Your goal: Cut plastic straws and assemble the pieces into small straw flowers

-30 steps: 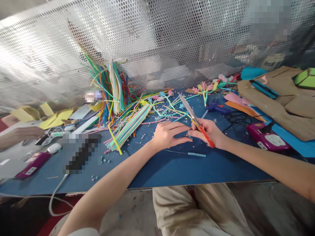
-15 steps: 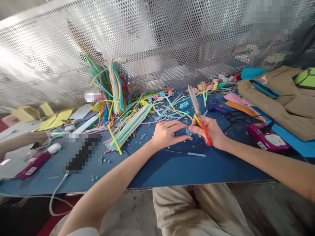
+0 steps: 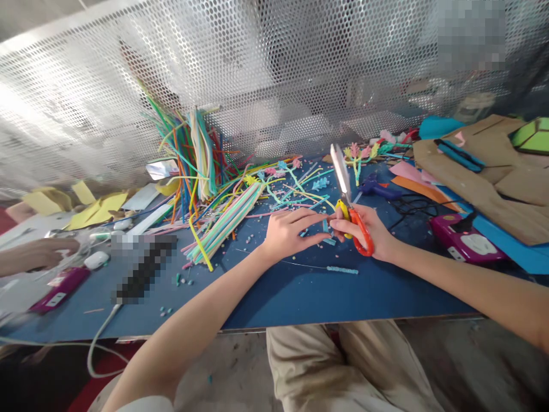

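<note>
R hand (image 3: 369,229) is gripping the scissors (image 3: 349,206), blades up & shut; L hand (image 3: 291,232) is pinching a small blue piece (image 3: 326,228) w/ fingertips, mid table (image 3: 278,297), near the front edge; looks like the trimming step; next snip needs blades opening, lining up on it.

I can read no text anywhere. The magenta box (image 3: 465,240) to the right of my scissors (image 3: 349,197) has a white label, and the one at far left (image 3: 55,289) too, both too blurred to make out.
</note>
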Demonstrator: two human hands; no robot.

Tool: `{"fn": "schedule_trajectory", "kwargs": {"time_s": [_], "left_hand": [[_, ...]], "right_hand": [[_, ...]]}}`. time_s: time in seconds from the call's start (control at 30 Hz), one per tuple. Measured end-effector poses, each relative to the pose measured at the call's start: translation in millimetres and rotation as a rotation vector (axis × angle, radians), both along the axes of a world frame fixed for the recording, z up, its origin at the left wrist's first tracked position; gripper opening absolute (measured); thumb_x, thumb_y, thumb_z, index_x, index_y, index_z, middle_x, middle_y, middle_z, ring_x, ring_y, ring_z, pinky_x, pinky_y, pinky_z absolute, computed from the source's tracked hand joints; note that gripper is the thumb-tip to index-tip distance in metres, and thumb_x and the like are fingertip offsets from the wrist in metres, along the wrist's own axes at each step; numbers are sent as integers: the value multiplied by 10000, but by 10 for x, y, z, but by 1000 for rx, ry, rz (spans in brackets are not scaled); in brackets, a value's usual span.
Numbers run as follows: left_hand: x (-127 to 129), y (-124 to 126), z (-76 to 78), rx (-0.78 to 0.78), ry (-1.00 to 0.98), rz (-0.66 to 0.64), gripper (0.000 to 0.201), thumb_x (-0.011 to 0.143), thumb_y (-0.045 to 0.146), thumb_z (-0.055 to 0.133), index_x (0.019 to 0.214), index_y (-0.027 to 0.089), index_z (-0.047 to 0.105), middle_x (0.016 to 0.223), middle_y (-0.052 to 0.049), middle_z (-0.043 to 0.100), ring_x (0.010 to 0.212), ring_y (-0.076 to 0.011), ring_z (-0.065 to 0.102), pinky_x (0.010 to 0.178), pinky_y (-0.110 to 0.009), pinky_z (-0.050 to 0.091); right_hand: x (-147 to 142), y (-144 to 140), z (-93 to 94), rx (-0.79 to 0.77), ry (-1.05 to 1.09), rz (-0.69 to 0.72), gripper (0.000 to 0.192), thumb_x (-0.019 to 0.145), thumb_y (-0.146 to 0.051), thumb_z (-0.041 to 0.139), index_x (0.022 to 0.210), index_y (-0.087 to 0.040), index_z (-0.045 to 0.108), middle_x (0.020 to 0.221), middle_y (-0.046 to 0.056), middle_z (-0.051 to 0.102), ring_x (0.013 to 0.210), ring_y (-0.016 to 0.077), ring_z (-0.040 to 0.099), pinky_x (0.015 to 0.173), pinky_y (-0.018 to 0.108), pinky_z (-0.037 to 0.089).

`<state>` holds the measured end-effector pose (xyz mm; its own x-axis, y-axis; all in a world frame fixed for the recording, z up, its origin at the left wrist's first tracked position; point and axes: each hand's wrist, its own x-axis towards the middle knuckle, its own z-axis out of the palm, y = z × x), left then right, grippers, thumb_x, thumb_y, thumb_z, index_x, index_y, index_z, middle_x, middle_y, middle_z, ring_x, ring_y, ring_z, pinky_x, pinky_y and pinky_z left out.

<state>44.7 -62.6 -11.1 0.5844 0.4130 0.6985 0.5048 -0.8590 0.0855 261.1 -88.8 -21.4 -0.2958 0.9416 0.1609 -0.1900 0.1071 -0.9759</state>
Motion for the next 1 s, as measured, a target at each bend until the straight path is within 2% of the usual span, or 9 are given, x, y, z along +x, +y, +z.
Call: {"fn": "schedule_trajectory", "kwargs": {"time_s": [0.17, 0.33, 0.53, 0.67, 0.8, 0.9, 1.0], "left_hand": [[7, 19, -23, 46, 62, 24, 369, 839, 515, 723, 1107, 263, 752, 997, -37, 777, 880, -151, 737, 747, -242, 552], [36, -16, -11, 7, 1, 27, 343, 836, 517, 722, 1053, 253, 761, 975, -33, 777, 817, -141, 732, 734, -249, 562], [31, -55, 34, -34, -85, 33, 379, 794, 528, 754, 1016, 221, 756, 971, -53, 768, 654, -111, 666, 679, -246, 557], [27, -63, 47, -29, -132, -17, 356, 791, 494, 762, 993, 202, 735, 972, -60, 753, 550, -80, 591, 629, -241, 533], [28, -61, 43, -21, -145, -42, 332, 805, 469, 753, 977, 188, 714, 961, -61, 741, 543, -74, 582, 625, -235, 520], [26, -53, 34, -11, -145, -59, 325, 809, 450, 755, 991, 185, 706, 969, -60, 738, 546, -69, 584, 625, -228, 514], [21, -47, 27, 1, -136, -41, 324, 802, 454, 761, 986, 193, 707, 983, -56, 741, 538, -62, 577, 630, -226, 517]], "right_hand": [[33, 37, -20, 40, -67, -54, 327, 714, -409, 833, 821, -211, 596, 718, -22, 605, 614, 126, 569, 606, 290, 490], [49, 67, -53, 40, -131, -78, 336, 723, -445, 820, 831, -218, 598, 706, -23, 592, 574, 114, 509, 515, 267, 416], [41, 85, -80, 7, -11, -79, 346, 761, -424, 797, 878, -227, 537, 820, -18, 594, 599, 95, 460, 568, 273, 446], [55, 117, -127, 50, 10, -170, 359, 769, -426, 776, 910, -233, 509, 909, -4, 585, 680, 117, 502, 599, 287, 498], [79, 166, -149, 113, 20, -291, 317, 770, -341, 759, 914, -231, 499, 983, 7, 598, 698, 110, 502, 607, 275, 469], [138, 224, -137, 173, -61, -334, 268, 817, -354, 707, 918, -226, 494, 967, 17, 614, 649, 102, 480, 604, 278, 435], [246, 290, -92, 236, -340, -383, 271, 871, -420, 637, 1011, -221, 518, 858, 14, 603, 625, 129, 501, 602, 295, 433]]}}
